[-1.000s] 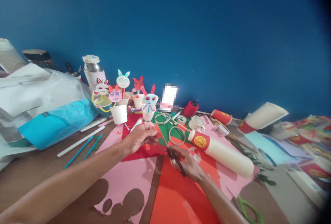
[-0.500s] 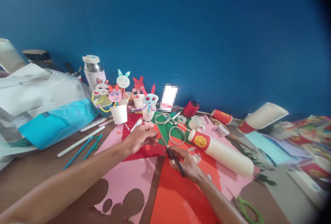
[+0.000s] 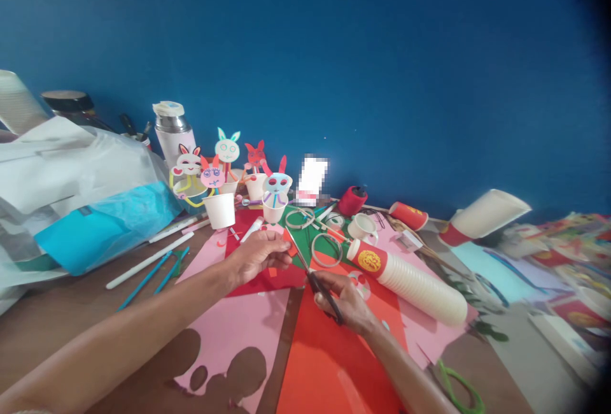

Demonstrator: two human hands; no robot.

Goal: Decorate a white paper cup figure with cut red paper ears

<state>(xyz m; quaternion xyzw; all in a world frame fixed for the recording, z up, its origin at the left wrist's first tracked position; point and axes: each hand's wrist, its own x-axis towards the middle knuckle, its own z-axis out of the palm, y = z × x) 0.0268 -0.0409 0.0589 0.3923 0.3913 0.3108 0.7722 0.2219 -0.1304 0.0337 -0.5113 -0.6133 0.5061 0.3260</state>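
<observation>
My left hand [image 3: 263, 255] pinches a small red-orange paper piece [image 3: 289, 243] between thumb and fingers, above the red paper. My right hand [image 3: 341, 299] is wrapped round the black handles of a pair of scissors [image 3: 324, 296]. The blades point up and left and lie against the paper piece; how far apart they are is too small to tell. Below the hands lie a pink sheet [image 3: 248, 331] with round holes cut out and an orange sheet [image 3: 334, 363]. A cut-out paper face [image 3: 360, 285] is partly hidden behind my right hand.
Behind my left hand stand white cups [image 3: 220, 211] with paper rabbit faces. A long stack of paper cups [image 3: 420, 286] lies at the right. A thermos [image 3: 174, 134] and a plastic bag [image 3: 119, 165] are at the left. A white mug [image 3: 363, 227] sits behind the cup stack.
</observation>
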